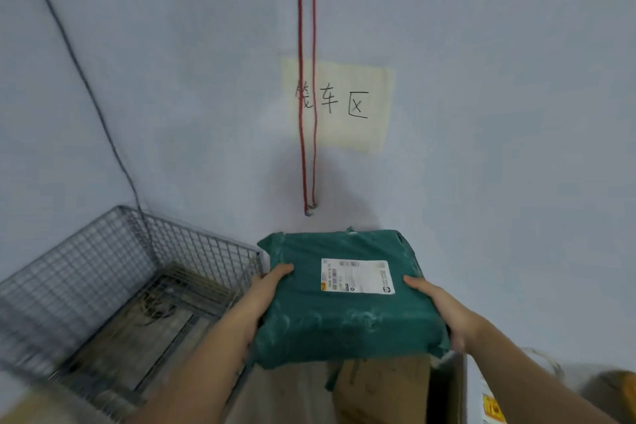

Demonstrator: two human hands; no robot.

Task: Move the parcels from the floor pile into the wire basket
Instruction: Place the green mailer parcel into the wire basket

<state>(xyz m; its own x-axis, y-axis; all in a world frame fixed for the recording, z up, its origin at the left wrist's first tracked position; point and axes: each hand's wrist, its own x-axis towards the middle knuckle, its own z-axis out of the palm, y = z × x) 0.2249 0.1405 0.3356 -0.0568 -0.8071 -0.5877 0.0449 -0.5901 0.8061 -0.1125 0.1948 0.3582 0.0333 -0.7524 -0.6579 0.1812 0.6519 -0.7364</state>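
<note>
Green parcel (pixel 347 299) gripped between left hand (pixel 266 289) and right hand (pixel 444 311).

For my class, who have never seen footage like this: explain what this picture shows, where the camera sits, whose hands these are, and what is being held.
There is no machine here. A camera worn on a person's head looks forward and down at their own arms. The left hand and right hand grip opposite sides of a green parcel with a white label. To the left stands the wire basket; no parcels show inside it. Below the parcel sits a cardboard box. On the wall hang a red cord and a handwritten paper sign.
</note>
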